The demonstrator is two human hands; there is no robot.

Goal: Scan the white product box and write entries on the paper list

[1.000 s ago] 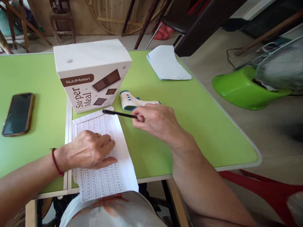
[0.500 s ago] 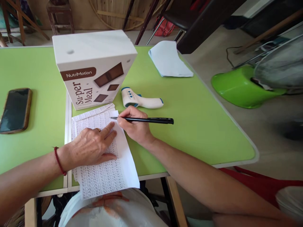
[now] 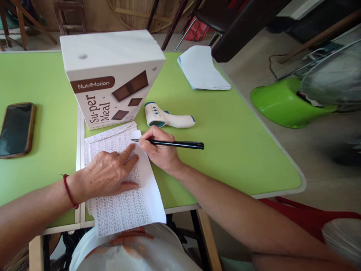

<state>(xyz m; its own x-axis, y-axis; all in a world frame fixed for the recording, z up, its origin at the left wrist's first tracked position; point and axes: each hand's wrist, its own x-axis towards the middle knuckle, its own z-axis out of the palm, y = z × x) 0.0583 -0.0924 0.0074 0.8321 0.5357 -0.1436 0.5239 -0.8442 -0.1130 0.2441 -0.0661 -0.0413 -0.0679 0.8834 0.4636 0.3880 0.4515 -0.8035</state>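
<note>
A black pen [image 3: 180, 144] is pinched in my right hand [image 3: 160, 148], its tip at the upper right part of a handwritten sheet of paper [image 3: 121, 214]. My left hand [image 3: 113, 173] lies flat on that sheet, fingers stretched toward the pen tip, and covers part of the writing. Dense rows of script fill most of the sheet, with a blank strip down its right side. Its lower end hangs past the table edge. Under its top end lie more written papers [image 3: 111, 132]. Just beyond my right hand is a white and blue infrared thermometer [image 3: 177, 120].
A tall white NutriMotion box [image 3: 113, 75] stands behind the papers. On the green table [image 3: 239, 150] there is also a phone [image 3: 17, 130] at left and folded paper [image 3: 203, 69] at the back right. A green plastic stool or tub [image 3: 284, 103] sits on the floor at right.
The view has shifted slightly, so the box and table appear a little higher. The pen is tilted a touch differently in my right hand; my left hand stays on the sheet.
</note>
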